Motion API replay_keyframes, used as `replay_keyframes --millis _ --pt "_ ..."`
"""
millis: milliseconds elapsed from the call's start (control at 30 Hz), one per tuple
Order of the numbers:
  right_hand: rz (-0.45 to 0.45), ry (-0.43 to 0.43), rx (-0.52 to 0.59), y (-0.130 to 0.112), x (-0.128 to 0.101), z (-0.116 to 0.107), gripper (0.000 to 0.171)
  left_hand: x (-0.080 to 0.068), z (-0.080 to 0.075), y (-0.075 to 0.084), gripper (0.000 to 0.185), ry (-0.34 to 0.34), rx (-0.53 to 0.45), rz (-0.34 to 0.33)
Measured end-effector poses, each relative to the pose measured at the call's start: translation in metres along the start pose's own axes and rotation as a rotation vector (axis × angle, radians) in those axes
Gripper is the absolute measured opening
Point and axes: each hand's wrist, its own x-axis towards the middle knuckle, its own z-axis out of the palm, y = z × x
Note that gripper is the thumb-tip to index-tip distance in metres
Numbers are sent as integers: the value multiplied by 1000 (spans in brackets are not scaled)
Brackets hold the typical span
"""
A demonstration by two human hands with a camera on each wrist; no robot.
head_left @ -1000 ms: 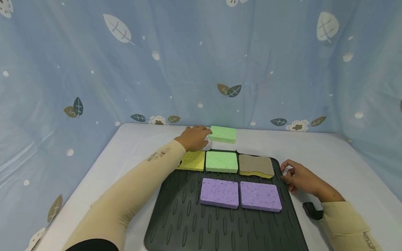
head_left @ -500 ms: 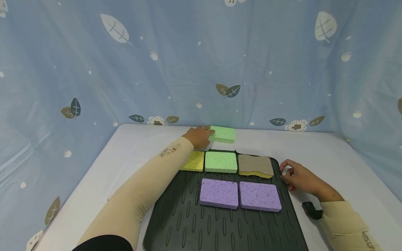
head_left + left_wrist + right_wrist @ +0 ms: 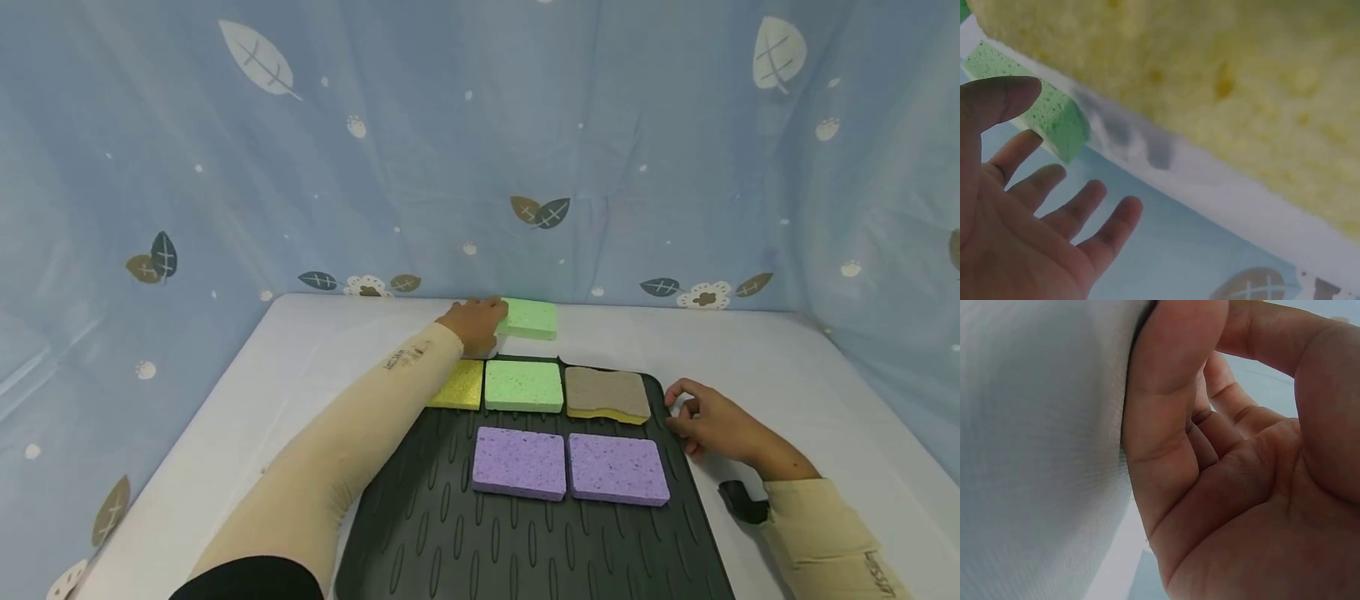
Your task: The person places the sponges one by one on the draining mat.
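Note:
My left hand (image 3: 474, 325) reaches to the back of the table, at the left end of a light green sponge (image 3: 529, 319). In the left wrist view its fingers are spread, with the thumb and index finger overlapping that green sponge (image 3: 1054, 115). A yellow sponge (image 3: 461, 385) lies partly hidden under my left forearm. At the right edge of a dark ridged drying mat (image 3: 450, 533) rests my right hand (image 3: 708, 421), fingers loosely curled, thumb and index fingertips by the rim. The right wrist view shows no sponge in that hand.
On the mat's back row, a second green sponge (image 3: 523, 386) and a grey-topped yellow sponge (image 3: 606, 395) sit beside the yellow one. Two purple sponges (image 3: 519, 463) lie in front. A blue patterned curtain (image 3: 420, 150) hangs behind the white table (image 3: 780, 367).
My left hand has moved slightly right, up to the end of the rear green sponge. My right hand stays by the mat's edge, and the sponges lie where they were.

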Motion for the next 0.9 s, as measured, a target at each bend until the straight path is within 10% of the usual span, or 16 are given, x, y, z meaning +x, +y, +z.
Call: replay_keyframes --millis 733,900 --pt "3 4 7 0 0 0 25 36 -1 -9 35 -83 -129 -9" --pt "0 6 -11 1 0 0 25 36 3 -8 36 -1 -72 4"
